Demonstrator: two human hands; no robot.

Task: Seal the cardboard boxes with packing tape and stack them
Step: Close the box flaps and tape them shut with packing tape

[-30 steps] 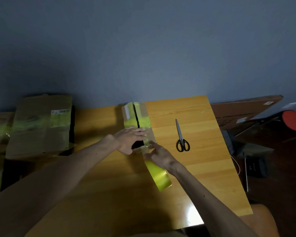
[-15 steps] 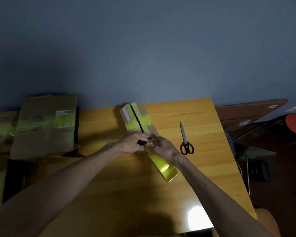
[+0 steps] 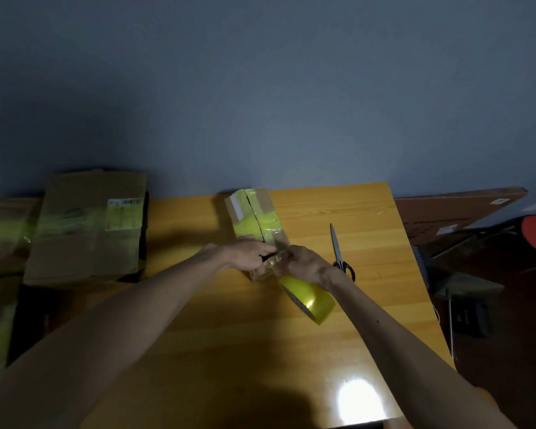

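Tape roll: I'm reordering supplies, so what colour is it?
Glossy yellow; the tape roll shows best in the head view, just below the right hand.
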